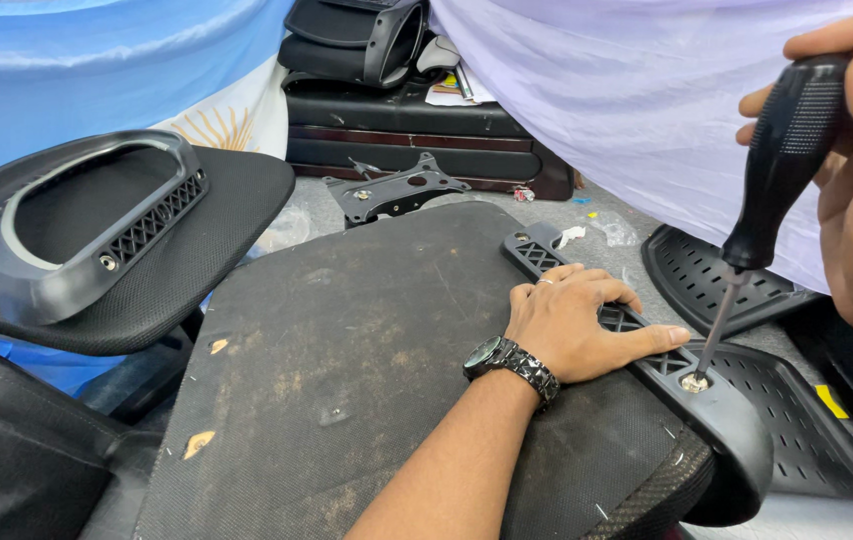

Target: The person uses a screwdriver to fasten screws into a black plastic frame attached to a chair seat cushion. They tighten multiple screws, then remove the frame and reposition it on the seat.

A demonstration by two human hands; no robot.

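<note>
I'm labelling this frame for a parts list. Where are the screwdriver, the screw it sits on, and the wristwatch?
screwdriver (785, 160): head view, middle of its black handle.
screw (694, 382): head view, on its metal head in the black plastic bracket.
wristwatch (488, 353): head view, on its dark dial.

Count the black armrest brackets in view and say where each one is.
2. One armrest bracket lies under the left hand on the near seat base; another bracket sits on the seat at left. Others may be hidden.
</note>
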